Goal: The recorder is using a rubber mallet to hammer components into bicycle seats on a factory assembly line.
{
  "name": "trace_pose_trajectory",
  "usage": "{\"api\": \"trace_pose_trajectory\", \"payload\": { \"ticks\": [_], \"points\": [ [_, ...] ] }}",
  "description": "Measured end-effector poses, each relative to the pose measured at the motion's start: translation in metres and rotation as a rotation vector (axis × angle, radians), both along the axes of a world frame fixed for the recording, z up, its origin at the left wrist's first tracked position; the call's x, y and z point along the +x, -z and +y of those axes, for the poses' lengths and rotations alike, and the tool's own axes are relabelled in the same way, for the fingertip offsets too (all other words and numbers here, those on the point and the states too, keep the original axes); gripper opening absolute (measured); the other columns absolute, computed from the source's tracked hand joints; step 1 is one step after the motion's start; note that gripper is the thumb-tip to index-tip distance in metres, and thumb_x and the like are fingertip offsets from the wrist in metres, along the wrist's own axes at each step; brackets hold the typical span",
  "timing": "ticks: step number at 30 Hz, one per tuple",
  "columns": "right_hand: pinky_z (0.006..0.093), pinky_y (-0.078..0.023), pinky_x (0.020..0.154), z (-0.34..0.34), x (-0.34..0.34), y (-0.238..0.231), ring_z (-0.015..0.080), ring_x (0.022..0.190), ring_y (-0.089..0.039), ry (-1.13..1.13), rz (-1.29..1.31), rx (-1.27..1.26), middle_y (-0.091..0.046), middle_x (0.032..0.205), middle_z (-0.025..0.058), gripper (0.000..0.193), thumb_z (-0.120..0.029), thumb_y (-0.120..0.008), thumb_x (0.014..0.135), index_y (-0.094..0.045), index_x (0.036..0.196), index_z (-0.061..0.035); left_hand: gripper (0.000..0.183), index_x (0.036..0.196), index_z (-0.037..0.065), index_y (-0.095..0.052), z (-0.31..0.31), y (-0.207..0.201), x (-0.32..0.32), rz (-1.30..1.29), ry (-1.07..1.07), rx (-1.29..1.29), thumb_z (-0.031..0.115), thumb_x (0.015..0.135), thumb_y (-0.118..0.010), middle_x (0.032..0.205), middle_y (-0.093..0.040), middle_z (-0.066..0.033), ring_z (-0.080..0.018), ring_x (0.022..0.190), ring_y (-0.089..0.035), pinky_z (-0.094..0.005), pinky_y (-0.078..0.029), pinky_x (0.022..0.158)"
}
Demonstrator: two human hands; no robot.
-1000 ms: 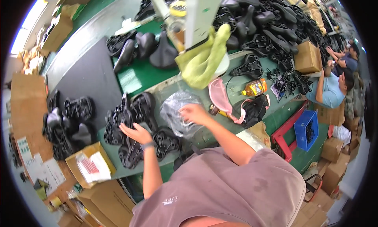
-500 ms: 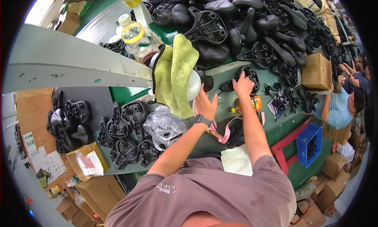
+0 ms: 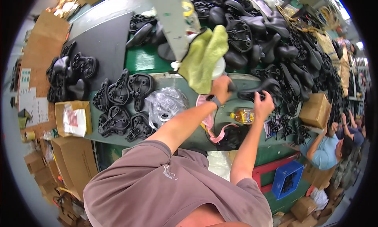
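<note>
Pinched at its near edge by my right hand, a black bicycle saddle has its smooth top facing up. My left hand is closed beside the saddle's narrow nose, around a dark rounded object that shows only at one end. Just behind that hand hangs a green cloth on the post. Below the saddle, a small bottle of yellow-orange liquid lies on its side on the bench. A pink strap and a black bag rest close to my forearms.
Many black saddles are heaped at the far right. Several more lie underside up at left, by a clear plastic bag. A grey post rises behind. A cardboard box stands at right, near a person in blue.
The saddle has gone from underside up to top up in my right hand. My left hand has closed from open fingers. The whole view has turned and shifted.
</note>
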State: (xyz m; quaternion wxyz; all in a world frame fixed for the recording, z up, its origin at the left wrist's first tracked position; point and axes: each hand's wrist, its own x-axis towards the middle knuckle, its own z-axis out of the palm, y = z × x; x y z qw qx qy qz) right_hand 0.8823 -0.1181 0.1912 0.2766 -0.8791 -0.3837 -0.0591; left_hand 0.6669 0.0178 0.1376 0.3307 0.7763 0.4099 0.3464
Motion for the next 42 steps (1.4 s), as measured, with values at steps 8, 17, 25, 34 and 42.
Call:
{"api": "trace_pose_trajectory", "payload": {
  "ticks": [8, 17, 25, 34, 42],
  "points": [
    [0.0329, -0.057, 0.096, -0.118, -0.08, -0.097, 0.0148, 0.103, -0.067, 0.104, 0.581, 0.292, -0.076, 0.112, 0.004, 0.032, -0.029, -0.079, 0.111, -0.078, 0.122, 0.0012, 0.068, 0.126, 0.012, -0.073, -0.1, -0.16, -0.236, -0.245, 0.266, -0.151, 0.034, 0.072, -0.107, 0.137, -0.078, -0.01, -0.0337, 0.133, -0.074, -0.0446, -0.062, 0.109],
    [0.0317, -0.056, 0.101, -0.041, -0.422, -0.087, 0.0136, 0.109, -0.068, -0.346, 0.901, -0.128, -0.075, 0.116, 0.003, 0.023, -0.012, -0.082, 0.105, -0.077, 0.125, -0.0023, 0.062, 0.13, 0.005, -0.072, -0.039, -0.184, -0.612, -0.389, -0.534, -0.211, 0.009, 0.078, -0.105, 0.133, -0.075, -0.0121, -0.0271, 0.13, -0.072, -0.0421, -0.055, 0.116],
    [0.0447, -0.062, 0.095, 0.247, -0.718, -0.05, 0.0375, 0.105, -0.081, -0.949, 0.534, -0.164, -0.083, 0.114, 0.0195, 0.041, -0.037, -0.089, 0.097, -0.08, 0.119, -0.0033, 0.047, 0.119, 0.002, -0.065, 0.207, -0.03, -0.802, -0.568, -0.921, 0.057, 0.014, 0.087, -0.098, 0.122, -0.073, -0.0125, -0.0252, 0.113, -0.071, -0.0395, -0.056, 0.104],
    [0.0526, -0.053, 0.12, 0.432, -0.8, 0.043, 0.0442, 0.134, -0.07, -1.083, 0.361, -0.305, -0.076, 0.14, 0.0257, 0.06, -0.037, -0.082, 0.098, -0.072, 0.145, -0.0019, 0.048, 0.131, 0.004, -0.059, 0.274, 0.043, -0.896, 0.185, -0.303, 0.263, -0.007, 0.089, -0.081, 0.149, -0.064, -0.0195, -0.0457, 0.158, -0.05, -0.0535, -0.045, 0.128],
    [0.0619, -0.049, 0.118, 0.425, -0.48, 0.058, 0.0541, 0.14, -0.059, 0.075, -0.539, -0.387, -0.057, 0.15, 0.0366, 0.091, -0.027, -0.085, 0.084, -0.046, 0.162, -0.0012, 0.072, 0.16, 0.0, -0.05, 0.267, 0.066, -0.942, 0.354, -0.37, -0.042, 0.023, 0.1, -0.084, 0.168, -0.053, -0.0244, -0.0466, 0.158, -0.047, -0.0502, -0.042, 0.13]
  ]
}}
